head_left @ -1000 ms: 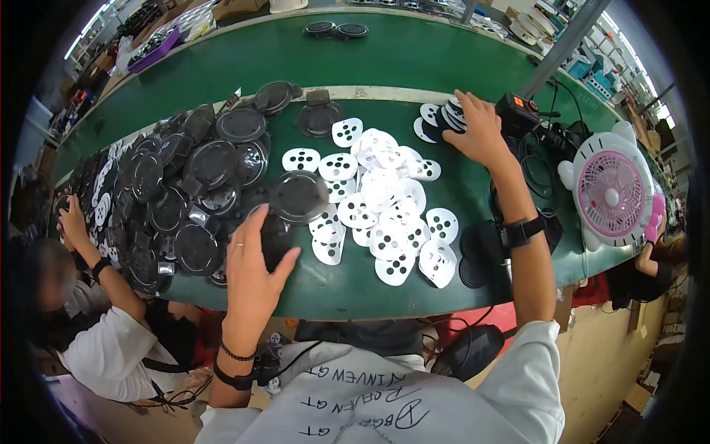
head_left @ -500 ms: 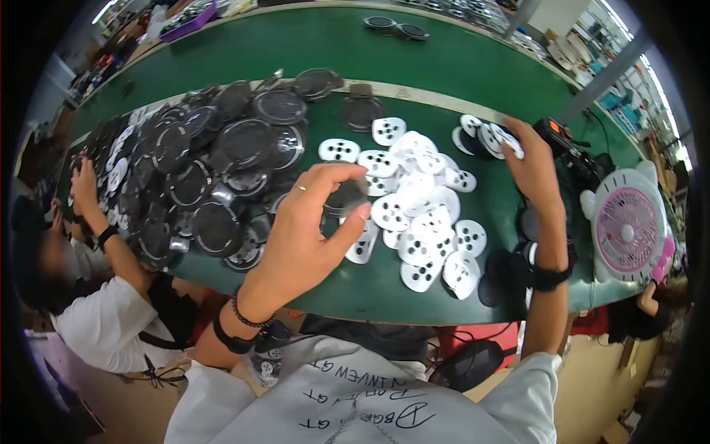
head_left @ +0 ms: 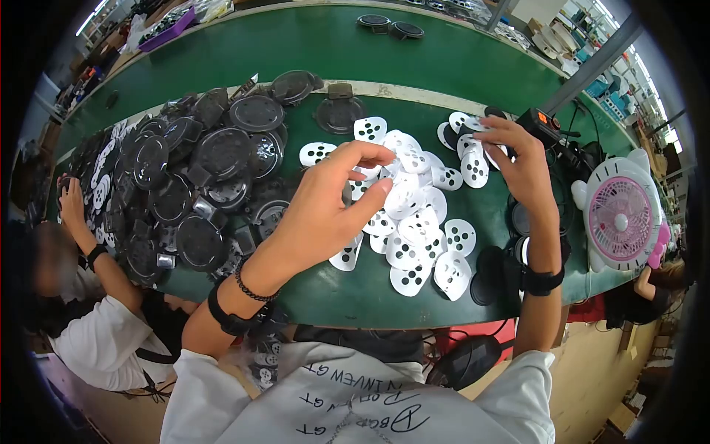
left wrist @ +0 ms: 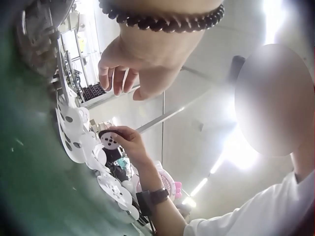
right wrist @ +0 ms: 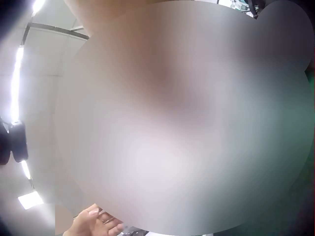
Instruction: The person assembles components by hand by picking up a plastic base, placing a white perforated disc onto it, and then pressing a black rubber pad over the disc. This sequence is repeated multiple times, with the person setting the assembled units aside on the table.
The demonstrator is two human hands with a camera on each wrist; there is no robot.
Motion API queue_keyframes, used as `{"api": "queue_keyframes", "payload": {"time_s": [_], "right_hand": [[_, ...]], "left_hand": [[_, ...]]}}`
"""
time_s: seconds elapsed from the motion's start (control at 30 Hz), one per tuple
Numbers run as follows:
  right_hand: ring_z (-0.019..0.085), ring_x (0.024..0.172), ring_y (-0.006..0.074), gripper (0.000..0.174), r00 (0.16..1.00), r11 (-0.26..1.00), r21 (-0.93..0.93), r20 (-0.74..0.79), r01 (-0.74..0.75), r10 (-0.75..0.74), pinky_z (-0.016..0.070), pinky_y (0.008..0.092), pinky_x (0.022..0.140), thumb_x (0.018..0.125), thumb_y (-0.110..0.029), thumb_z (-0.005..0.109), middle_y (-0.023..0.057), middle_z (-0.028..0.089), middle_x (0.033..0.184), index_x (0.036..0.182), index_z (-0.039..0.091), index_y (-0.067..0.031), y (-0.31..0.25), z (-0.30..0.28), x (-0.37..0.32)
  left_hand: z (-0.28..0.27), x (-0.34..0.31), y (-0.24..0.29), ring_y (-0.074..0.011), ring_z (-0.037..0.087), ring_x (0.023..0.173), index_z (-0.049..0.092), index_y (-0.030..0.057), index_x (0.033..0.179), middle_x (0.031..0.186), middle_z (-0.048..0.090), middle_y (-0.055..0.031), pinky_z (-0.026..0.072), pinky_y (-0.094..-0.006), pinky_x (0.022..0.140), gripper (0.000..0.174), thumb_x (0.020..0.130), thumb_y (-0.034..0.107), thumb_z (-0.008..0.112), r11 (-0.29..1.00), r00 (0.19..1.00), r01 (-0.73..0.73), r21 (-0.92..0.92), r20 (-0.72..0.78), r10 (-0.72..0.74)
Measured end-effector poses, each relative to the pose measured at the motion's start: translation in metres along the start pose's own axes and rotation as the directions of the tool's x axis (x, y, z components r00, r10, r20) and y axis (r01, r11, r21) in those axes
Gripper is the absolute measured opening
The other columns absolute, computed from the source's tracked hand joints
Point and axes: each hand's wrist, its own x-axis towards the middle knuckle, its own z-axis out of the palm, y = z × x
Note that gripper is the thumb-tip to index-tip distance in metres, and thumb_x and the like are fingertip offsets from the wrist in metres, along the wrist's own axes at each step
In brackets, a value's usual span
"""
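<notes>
My left hand [head_left: 325,211] hovers at the left side of a heap of white plates [head_left: 403,192] with round holes. Its thumb and forefinger stand apart, with nothing visible between them. At the back right, my right hand [head_left: 521,166] pinches a round white plate with holes and a dark edge [left wrist: 109,140], clearest in the left wrist view. Just beneath those fingers lies a small group of white plates [head_left: 474,170] and dark discs. Most of the right wrist view is blurred out.
Many black round covers [head_left: 222,153] are piled on the green table [head_left: 355,303] to the left. A pink and white fan [head_left: 621,214] stands at the right, near a black device [head_left: 538,120] with an orange display. Another person's hand [head_left: 72,207] works at far left.
My left hand has moved right, from the black covers to the white heap. The right hand has shifted over the back right group, where white plates now lie more spread out.
</notes>
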Motion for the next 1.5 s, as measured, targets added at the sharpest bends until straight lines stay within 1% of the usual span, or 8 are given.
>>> {"api": "queue_keyframes", "payload": {"time_s": [0.1, 0.27, 0.37, 0.47, 0.6, 0.67, 0.77, 1.5], "right_hand": [[0.070, 0.094, 0.0280, 0.021, 0.971, 0.909, -0.346, 0.026, 0.231, -0.237, 0.0527, 0.0343, 0.086, 0.080, 0.007, 0.066, 0.0156, 0.064, 0.126, 0.098, 0.074, -0.0021, 0.002, -0.006, -0.011], [0.067, 0.098, 0.0209, 0.025, 0.992, 0.992, 0.006, 0.032, -0.124, 0.123, 0.0522, 0.0300, 0.081, 0.077, 0.013, 0.063, 0.0132, 0.061, 0.125, 0.093, 0.075, -0.0024, -0.011, -0.020, -0.021], [0.066, 0.094, 0.0170, 0.027, 0.998, 0.973, 0.228, -0.018, -0.046, 0.052, 0.0513, 0.0274, 0.079, 0.074, 0.017, 0.060, 0.0138, 0.061, 0.127, 0.090, 0.074, 0.0010, -0.023, -0.018, -0.025], [0.066, 0.106, 0.0219, 0.029, 0.988, 0.882, 0.458, 0.048, 0.108, -0.145, 0.0510, 0.0309, 0.091, 0.071, 0.017, 0.059, 0.0203, 0.057, 0.135, 0.090, 0.075, 0.0022, -0.060, 0.002, -0.029], [0.063, 0.115, 0.0243, 0.044, 0.976, 0.718, 0.695, 0.132, 0.035, -0.175, 0.0546, 0.0340, 0.095, 0.072, 0.013, 0.066, 0.0233, 0.048, 0.142, 0.116, 0.066, 0.0056, -0.079, 0.030, -0.034], [0.067, 0.107, 0.0230, 0.048, 0.986, 0.536, 0.828, 0.133, -0.168, 0.104, 0.0580, 0.0314, 0.088, 0.080, 0.012, 0.068, 0.0223, 0.058, 0.129, 0.127, 0.056, 0.0077, -0.088, 0.040, -0.040], [0.071, 0.097, 0.0216, 0.046, 0.952, 0.418, 0.857, 0.248, -0.301, 0.176, 0.0598, 0.0292, 0.082, 0.087, 0.008, 0.067, 0.0191, 0.068, 0.111, 0.130, 0.053, 0.0082, -0.073, 0.052, -0.051], [0.071, 0.090, 0.0169, 0.044, 0.955, 0.481, 0.834, 0.173, -0.272, 0.240, 0.0584, 0.0252, 0.077, 0.084, 0.011, 0.070, 0.0143, 0.072, 0.101, 0.126, 0.058, 0.0070, -0.076, 0.066, -0.071]], "left_hand": [[0.006, 0.003, -0.007, -0.0163, 0.059, 0.109, 0.061, 0.0003, 0.119, 0.117, 0.065, -0.0080, 0.0479, -0.0313, 0.091, 0.027, 0.094, 0.009, 0.062, 0.999, 1.000, 0.001, -0.037, 0.025, 0.000], [0.008, 0.005, -0.012, -0.0152, 0.058, 0.108, 0.060, 0.0000, 0.121, 0.118, 0.063, -0.0087, 0.0485, -0.0310, 0.090, 0.029, 0.094, 0.010, 0.063, 0.994, 0.995, 0.067, -0.090, 0.074, -0.060], [0.013, 0.006, -0.006, -0.0145, 0.057, 0.109, 0.055, 0.0008, 0.127, 0.121, 0.061, -0.0106, 0.0489, -0.0295, 0.089, 0.036, 0.094, 0.011, 0.064, 0.965, 0.990, 0.127, -0.231, 0.093, -0.108], [0.021, 0.008, 0.000, -0.0133, 0.061, 0.105, 0.047, 0.0005, 0.136, 0.120, 0.061, -0.0125, 0.0512, -0.0266, 0.084, 0.048, 0.094, 0.011, 0.067, 0.736, 0.967, 0.251, -0.628, 0.184, -0.173], [0.020, 0.007, -0.007, -0.0135, 0.067, 0.091, 0.042, 0.0002, 0.141, 0.106, 0.067, -0.0111, 0.0541, -0.0246, 0.079, 0.053, 0.093, 0.002, 0.066, 0.732, 0.971, 0.240, -0.637, 0.173, -0.167], [0.020, 0.002, -0.002, -0.0149, 0.068, 0.092, 0.045, -0.0010, 0.139, 0.110, 0.065, -0.0133, 0.0563, -0.0258, 0.078, 0.051, 0.092, -0.001, 0.065, 0.692, 0.976, 0.192, -0.696, 0.062, -0.208], [0.022, -0.001, 0.004, -0.0168, 0.069, 0.092, 0.044, -0.0018, 0.141, 0.118, 0.061, -0.0165, 0.0586, -0.0264, 0.075, 0.055, 0.090, -0.003, 0.065, 0.711, 0.970, 0.226, -0.666, 0.084, -0.229], [0.032, -0.012, -0.008, -0.0145, 0.069, 0.085, 0.043, -0.0027, 0.144, 0.124, 0.059, -0.0131, 0.0586, -0.0255, 0.073, 0.058, 0.094, 0.011, 0.069, 0.637, 0.920, 0.386, -0.668, 0.228, -0.318]]}}
